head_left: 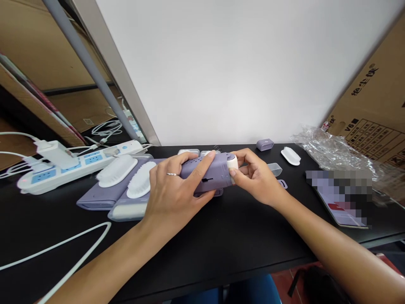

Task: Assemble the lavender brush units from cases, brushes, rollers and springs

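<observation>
My left hand is wrapped over a purple plastic housing with rows of small holes and a dark slot, lying sideways just above the table. At the housing's right end sits a white ribbed round knob, pinched between the thumb and fingers of my right hand. Left of my left hand are two white oval bristled pieces, resting on flat purple parts. Just past my right hand lies a clear plastic piece. More pieces behind the housing are partly hidden by my hands.
A white power strip with plugs and cables runs along the left. At the back right are a small purple part and a white oval piece. Clear plastic wrap, a phone-like slab and a cardboard box stand right.
</observation>
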